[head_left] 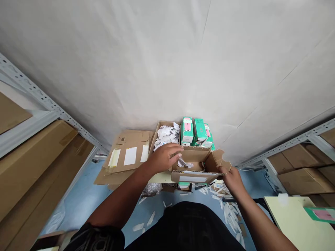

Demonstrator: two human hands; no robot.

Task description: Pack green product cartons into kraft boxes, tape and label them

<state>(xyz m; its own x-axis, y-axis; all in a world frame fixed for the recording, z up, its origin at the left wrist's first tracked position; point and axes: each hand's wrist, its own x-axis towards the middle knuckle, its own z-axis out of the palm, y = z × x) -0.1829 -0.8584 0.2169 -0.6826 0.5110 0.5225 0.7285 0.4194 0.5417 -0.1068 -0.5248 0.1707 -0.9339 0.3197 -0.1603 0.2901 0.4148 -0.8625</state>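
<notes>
An open cardboard box (193,179) with a white label on its near side is tilted toward me. My right hand (233,180) grips its right end, by a torn flap. Over the box's left end is my left hand (166,157), fingers stretched out and thumb apart. Just past its fingertips, a few white paper pieces (185,163) lie inside the box. Behind my left hand, a second open carton (157,134) is filled with crumpled white packets (167,135). Several green-and-white boxes (200,129) stand behind the box I hold.
Flattened cardboard (131,139) with white labels lies at the left. Shelves hold big cartons (39,150) on the left and more cartons (306,179) on the right. Paper scraps (231,216) litter the blue floor. A pale yellow tabletop (293,216) is at lower right.
</notes>
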